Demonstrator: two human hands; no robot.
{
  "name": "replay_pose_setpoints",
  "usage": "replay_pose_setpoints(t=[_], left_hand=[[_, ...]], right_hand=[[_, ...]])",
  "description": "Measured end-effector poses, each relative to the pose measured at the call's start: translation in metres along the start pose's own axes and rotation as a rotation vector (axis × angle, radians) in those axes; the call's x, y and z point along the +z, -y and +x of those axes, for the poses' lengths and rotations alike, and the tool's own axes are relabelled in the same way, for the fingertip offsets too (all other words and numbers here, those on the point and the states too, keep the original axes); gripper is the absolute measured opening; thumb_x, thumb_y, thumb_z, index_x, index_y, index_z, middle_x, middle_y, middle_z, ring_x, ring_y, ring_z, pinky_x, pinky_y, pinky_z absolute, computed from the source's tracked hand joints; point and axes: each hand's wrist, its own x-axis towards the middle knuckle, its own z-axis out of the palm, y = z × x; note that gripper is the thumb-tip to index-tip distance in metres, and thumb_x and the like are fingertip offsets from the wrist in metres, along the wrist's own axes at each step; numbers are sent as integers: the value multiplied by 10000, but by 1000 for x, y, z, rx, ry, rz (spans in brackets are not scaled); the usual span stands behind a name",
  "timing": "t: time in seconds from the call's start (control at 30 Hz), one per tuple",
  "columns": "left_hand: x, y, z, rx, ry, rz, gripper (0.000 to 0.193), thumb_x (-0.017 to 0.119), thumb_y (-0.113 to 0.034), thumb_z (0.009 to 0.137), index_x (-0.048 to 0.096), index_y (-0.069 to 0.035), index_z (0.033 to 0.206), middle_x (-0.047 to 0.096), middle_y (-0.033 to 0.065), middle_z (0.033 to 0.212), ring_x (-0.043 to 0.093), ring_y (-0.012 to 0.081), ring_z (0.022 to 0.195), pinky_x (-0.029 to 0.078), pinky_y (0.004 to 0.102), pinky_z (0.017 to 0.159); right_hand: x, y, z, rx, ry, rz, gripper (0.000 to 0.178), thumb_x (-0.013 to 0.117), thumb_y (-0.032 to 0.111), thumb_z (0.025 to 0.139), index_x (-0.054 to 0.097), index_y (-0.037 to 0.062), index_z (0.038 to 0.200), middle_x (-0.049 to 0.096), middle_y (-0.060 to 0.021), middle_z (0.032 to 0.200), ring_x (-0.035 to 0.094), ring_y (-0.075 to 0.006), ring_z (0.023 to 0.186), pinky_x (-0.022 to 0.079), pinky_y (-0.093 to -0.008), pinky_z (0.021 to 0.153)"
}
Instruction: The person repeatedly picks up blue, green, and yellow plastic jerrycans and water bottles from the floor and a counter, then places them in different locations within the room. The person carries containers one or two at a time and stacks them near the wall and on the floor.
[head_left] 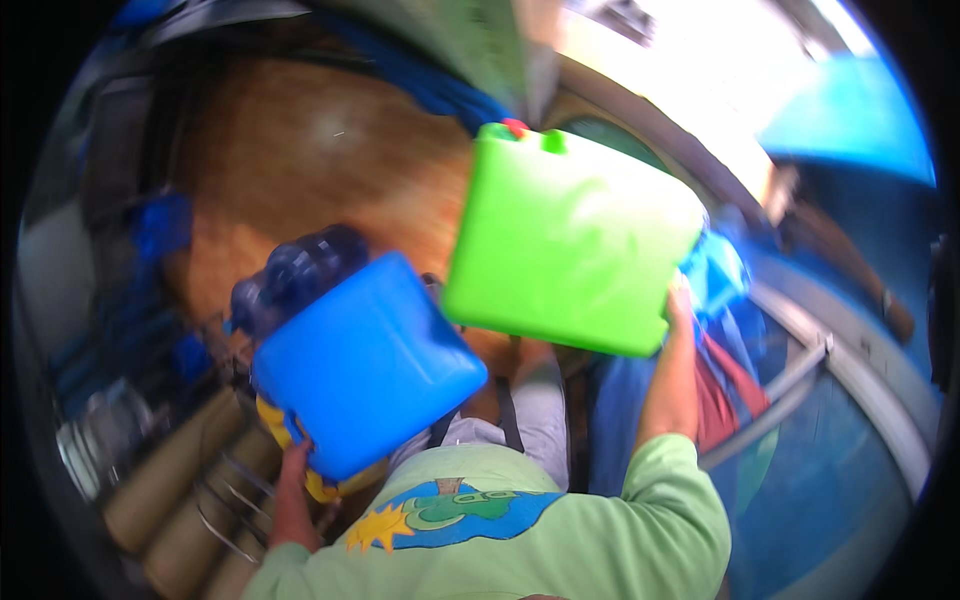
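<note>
My left hand (294, 468) grips the lower left edge of a blue flat plastic piece (370, 365) with rounded corners, beside yellow parts (275, 420) along that edge. The blue piece is tilted in front of my body. On the right, a larger bright green plastic piece (575, 245) of similar shape is held up by its right edge in my right hand (680, 302). A small red part (515, 127) shows at its top left. The two pieces are close together but apart. Fingers behind both pieces are partly hidden.
Clear bluish large bottles (310, 262) are beyond the blue piece on the wooden floor (300, 140). Brown rolls (165, 470) and bent metal wires (235, 505) lie at lower left. Blue and red cloth (725, 385) hangs at right, near a metal-framed blue panel (830, 460).
</note>
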Motion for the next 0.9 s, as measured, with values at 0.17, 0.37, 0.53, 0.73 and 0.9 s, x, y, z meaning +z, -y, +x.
replay_pose_setpoints(t=[0.17,0.37,0.53,0.73,0.9], left_hand=[[12,-3,-13,94,21,-64,285,634,-197,805,645,-23,1030,656,64,911,608,176,819,480,333,742],[4,3,-27,122,-18,-88,300,665,-166,796,669,-3,1049,680,86,912,646,191,809,508,320,720],[-42,10,-53,119,-65,-231,297,677,-170,792,670,2,1035,681,87,885,654,191,785,519,323,705],[-122,34,-42,3,-27,-500,322,676,-190,806,648,16,1051,673,107,934,654,205,821,525,336,741],[-181,49,-9,-23,74,-813,390,650,-244,855,612,7,1150,657,127,1025,649,214,899,519,356,791]], right_hand=[[16,-18,54,78,214,98,489,584,310,867,560,5,1249,636,-126,1116,594,-237,1010,460,-343,880],[40,19,7,252,212,290,535,592,294,874,504,4,1315,608,-110,1179,573,-240,1065,446,-349,913],[91,81,-78,72,265,557,366,644,204,807,597,36,1130,617,-57,981,593,-207,892,471,-361,790],[143,235,-130,175,421,434,266,668,218,802,573,49,984,574,-40,819,587,-200,711,502,-351,660],[246,366,-185,306,628,513,352,633,263,871,561,45,1137,638,-99,985,659,-253,853,562,-385,722]])
